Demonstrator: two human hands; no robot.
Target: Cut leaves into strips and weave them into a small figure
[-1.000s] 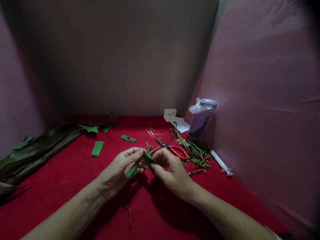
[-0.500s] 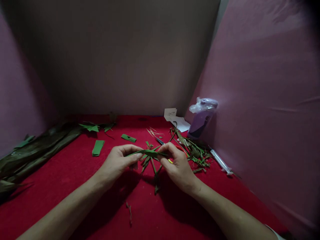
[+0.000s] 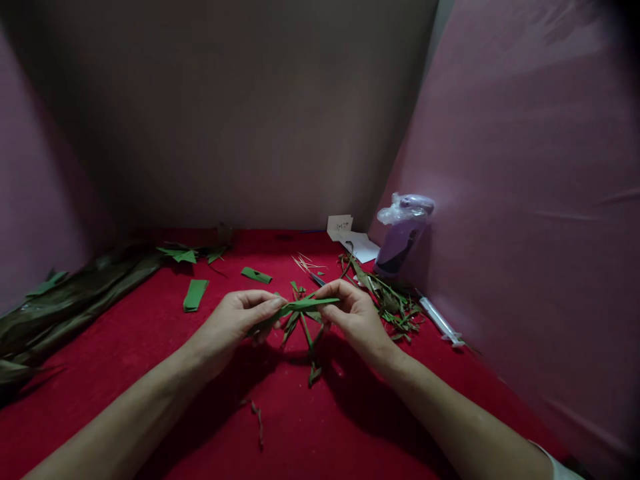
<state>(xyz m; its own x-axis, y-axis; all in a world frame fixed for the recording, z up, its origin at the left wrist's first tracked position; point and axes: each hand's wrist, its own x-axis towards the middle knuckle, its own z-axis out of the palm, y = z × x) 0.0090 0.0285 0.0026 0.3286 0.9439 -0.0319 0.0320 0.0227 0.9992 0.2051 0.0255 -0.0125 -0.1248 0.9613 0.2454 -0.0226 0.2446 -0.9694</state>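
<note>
A narrow green leaf strip [image 3: 307, 304] stretches between my two hands above the red cloth. My left hand [image 3: 246, 316] pinches its left part between thumb and fingers. At the other end, my right hand [image 3: 350, 311] is closed on the strip with thumb and forefinger. Below it lies a bundle of green and brownish leaf pieces and stems [image 3: 306, 333], partly hidden by my hands. The scissors [image 3: 317, 280] show only in part behind my right hand.
Cut leaf pieces [image 3: 196, 295] lie to the left, with large dark leaves [image 3: 85, 293] beyond. Thin sticks [image 3: 303, 263] lie ahead. On the right are a heap of leaf scraps [image 3: 393, 300], a syringe [image 3: 440, 322], white paper [image 3: 361, 247] and a purple bottle [image 3: 400, 237] topped with clear plastic.
The strip has turned between my hands and now shows a straighter, narrower edge on the right. My right hand has shifted slightly, covering the scissors' yellow and orange handles.
</note>
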